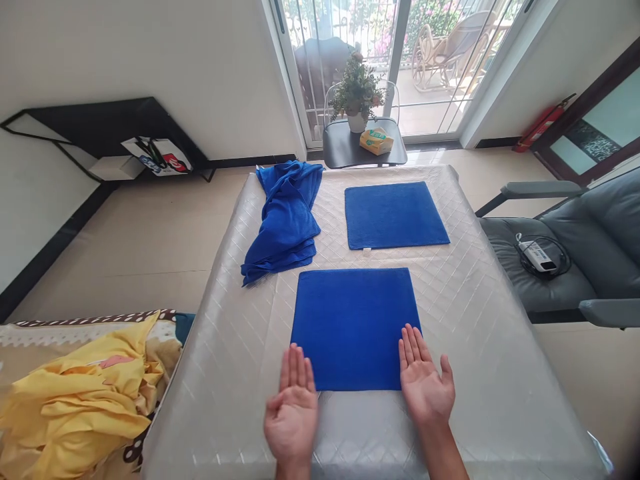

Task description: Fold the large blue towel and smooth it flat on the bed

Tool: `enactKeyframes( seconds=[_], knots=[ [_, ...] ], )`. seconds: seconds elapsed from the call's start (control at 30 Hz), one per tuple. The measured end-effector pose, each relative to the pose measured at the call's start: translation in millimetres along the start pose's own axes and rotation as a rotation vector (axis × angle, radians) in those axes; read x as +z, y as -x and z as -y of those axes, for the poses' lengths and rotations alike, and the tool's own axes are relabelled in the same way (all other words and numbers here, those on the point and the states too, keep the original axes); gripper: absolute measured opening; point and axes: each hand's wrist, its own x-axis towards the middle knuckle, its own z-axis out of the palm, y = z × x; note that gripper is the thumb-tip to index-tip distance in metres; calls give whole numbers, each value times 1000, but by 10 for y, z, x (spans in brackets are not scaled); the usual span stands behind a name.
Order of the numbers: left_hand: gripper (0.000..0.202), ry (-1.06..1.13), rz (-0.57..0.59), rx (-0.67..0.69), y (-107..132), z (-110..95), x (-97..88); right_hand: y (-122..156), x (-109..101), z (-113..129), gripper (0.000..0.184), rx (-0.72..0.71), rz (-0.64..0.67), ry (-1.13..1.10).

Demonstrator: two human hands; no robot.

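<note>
A blue towel lies flat and square on the table right in front of me. My left hand is palm up with fingers apart, its fingertips at the towel's near left corner. My right hand is also palm up and holds nothing, with its fingers over the near right corner. A second flat blue towel lies farther back. A heap of crumpled blue towels sits at the far left of the table.
A yellow cloth lies on a surface to my left. A grey armchair with a power strip stands on the right. Beyond the table, a dark chair holds a potted plant and a tissue pack.
</note>
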Motion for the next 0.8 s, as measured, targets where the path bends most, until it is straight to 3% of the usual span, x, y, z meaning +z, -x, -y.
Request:
enactKeyframes(
  seconds=[0.2,0.27,0.33,0.47,0.6,0.8],
  knots=[
    [57,119,132,-486,207,1201,569,179,-182,-22,59,26,-70,0],
    [58,147,148,-558,188,1429,653,155,-228,-9,58,12,-86,4],
    [59,147,145,-564,166,1488,644,124,-253,10,57,-4,-86,8],
    [56,95,117,-509,144,1271,454,101,-266,25,55,-9,-77,12],
    [53,-20,24,-384,71,778,208,110,-282,5,55,-25,-69,35],
    [48,-351,-186,121,-38,-120,-153,135,-293,39,50,-67,-47,150]
  ],
)
